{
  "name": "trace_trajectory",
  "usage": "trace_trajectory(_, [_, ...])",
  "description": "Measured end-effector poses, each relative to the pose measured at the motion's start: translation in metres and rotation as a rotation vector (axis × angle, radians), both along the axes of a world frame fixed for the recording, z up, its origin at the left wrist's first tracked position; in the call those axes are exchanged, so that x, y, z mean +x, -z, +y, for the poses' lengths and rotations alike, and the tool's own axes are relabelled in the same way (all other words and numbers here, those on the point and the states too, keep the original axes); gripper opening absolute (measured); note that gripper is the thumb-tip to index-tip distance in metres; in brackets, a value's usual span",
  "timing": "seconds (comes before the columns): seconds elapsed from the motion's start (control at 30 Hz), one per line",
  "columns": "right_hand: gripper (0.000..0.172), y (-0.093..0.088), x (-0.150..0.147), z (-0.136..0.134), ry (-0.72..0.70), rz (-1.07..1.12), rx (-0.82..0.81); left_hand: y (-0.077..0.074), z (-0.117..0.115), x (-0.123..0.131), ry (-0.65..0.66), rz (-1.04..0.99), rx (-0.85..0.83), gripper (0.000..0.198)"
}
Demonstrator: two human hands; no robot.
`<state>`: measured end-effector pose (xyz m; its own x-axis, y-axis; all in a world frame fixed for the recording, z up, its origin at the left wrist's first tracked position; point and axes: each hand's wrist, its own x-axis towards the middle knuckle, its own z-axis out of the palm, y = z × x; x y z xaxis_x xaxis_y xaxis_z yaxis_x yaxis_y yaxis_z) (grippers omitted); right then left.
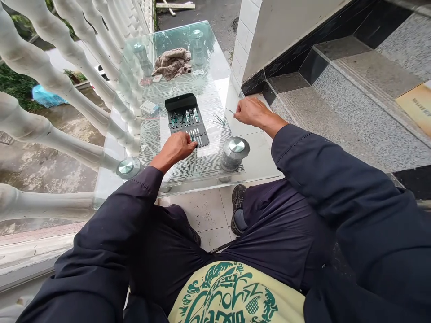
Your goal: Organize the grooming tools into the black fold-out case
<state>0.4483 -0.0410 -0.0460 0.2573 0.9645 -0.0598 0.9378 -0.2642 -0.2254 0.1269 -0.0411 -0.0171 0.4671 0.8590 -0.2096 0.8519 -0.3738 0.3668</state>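
Observation:
An open black tool case [186,120] with several small metal tools in its loops lies in the middle of a glass table [205,67]. My left hand [177,148] rests at the case's near edge, fingers curled and touching the lower row of tools. My right hand [251,111] hovers to the right of the case, closed in a pinch on a thin metal tool [230,110] whose tip pokes out to the left. A few loose thin metal tools [218,119] lie on the glass between the case and my right hand.
A crumpled beige cloth [173,63] lies at the table's far end, with small cards [149,106] at the left. White balusters [67,58] run along the left. Round metal table caps [236,146] stand near me. Granite steps [336,98] rise on the right.

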Motion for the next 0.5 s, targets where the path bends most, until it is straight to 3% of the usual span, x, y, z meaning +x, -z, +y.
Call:
trace_trajectory(0.13, [0.030, -0.002, -0.020, 0.005, -0.146, -0.035, 0.079, 0.006, 0.004, -0.002, 0.012, 0.008, 0.002, 0.056])
trace_trajectory(0.23, [0.026, -0.002, -0.043, 0.016, -0.235, -0.048, 0.018, 0.009, 0.006, -0.003, 0.018, 0.012, 0.014, 0.054])
trace_trajectory(0.37, [0.026, 0.000, -0.065, 0.029, -0.180, -0.090, -0.086, 0.012, 0.007, -0.003, 0.048, 0.016, 0.052, 0.050])
trace_trajectory(0.5, [0.026, 0.003, -0.069, 0.030, -0.131, -0.084, -0.090, 0.015, 0.009, -0.003, 0.054, 0.006, 0.046, 0.048])
